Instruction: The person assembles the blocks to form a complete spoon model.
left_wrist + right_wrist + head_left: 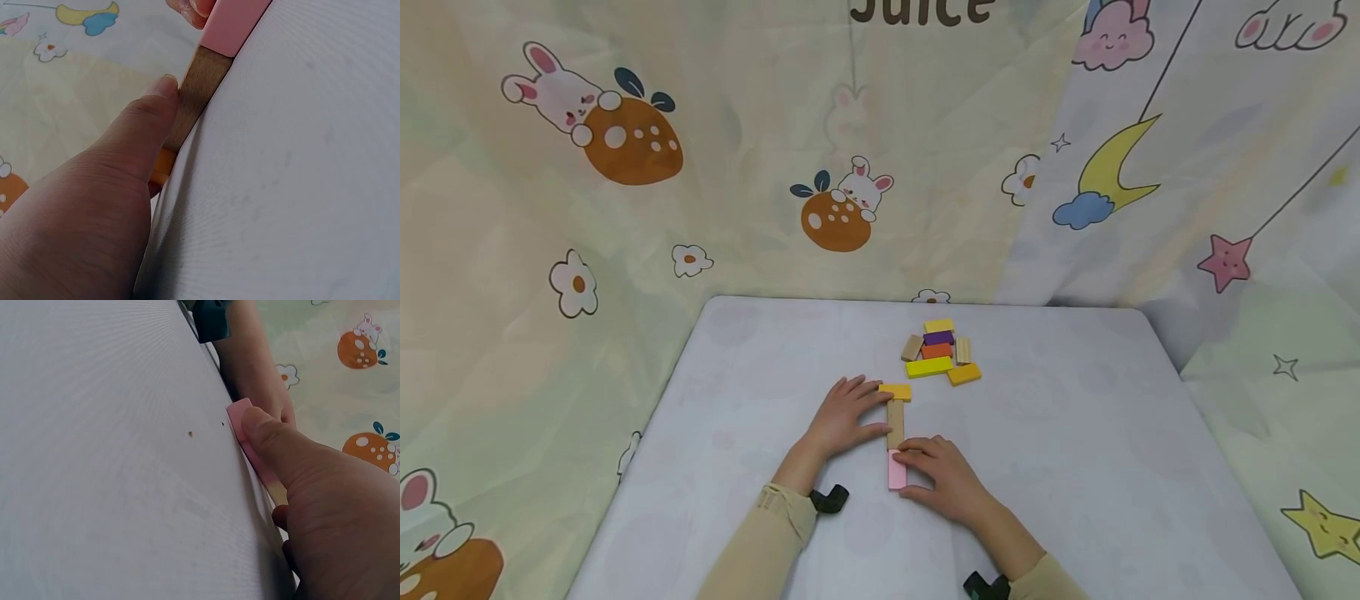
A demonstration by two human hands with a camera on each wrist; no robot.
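Cloth printed with rabbits, flowers, a moon and stars hangs behind and around a white table. Two beige sleeves reach in from the near side. The left hand has its fingers spread apart, thumb against the side of a wooden block and index finger at an amber block; the right hand pinches a pink block between thumb and fingers. A black device sits at the left wrist, another at the right. These three blocks form one line mid-table: wooden in the middle, the longest, pink touching its near end, amber crosswise at its far end. Beyond them lies a loose group of smaller pieces, among them a yellow block, a red-orange block and a purple block.
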